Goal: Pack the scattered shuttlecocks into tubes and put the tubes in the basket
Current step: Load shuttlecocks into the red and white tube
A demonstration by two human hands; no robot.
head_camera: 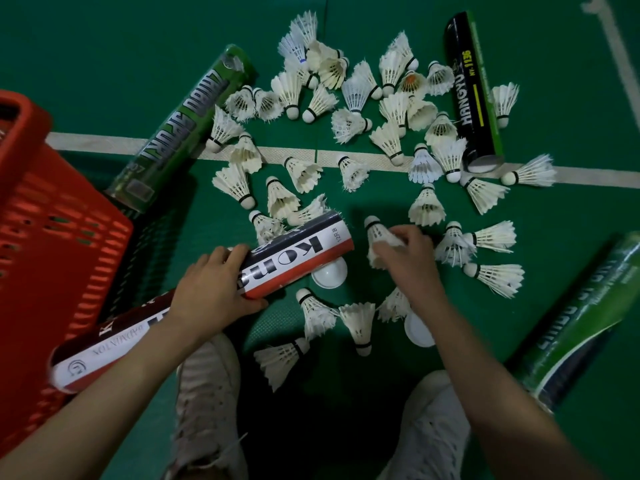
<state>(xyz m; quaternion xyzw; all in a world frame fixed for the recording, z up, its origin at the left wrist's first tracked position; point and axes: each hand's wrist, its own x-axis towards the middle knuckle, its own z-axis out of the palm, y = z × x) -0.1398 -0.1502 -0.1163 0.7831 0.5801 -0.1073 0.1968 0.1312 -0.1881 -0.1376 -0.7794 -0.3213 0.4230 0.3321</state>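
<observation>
One shuttlecock (377, 233) in right hand (408, 261) grip

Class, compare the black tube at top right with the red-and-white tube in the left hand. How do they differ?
The black tube is black with a green side; the red-and-white tube has white, red and dark bands. The black tube lies on the floor with no hand on it; the left hand grips the red-and-white tube. Both are long lettered cylinders.

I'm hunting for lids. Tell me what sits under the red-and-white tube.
A white lid pokes out beneath the tube gripped by the left hand; its upper edge is covered, anything else there is hidden.
</observation>
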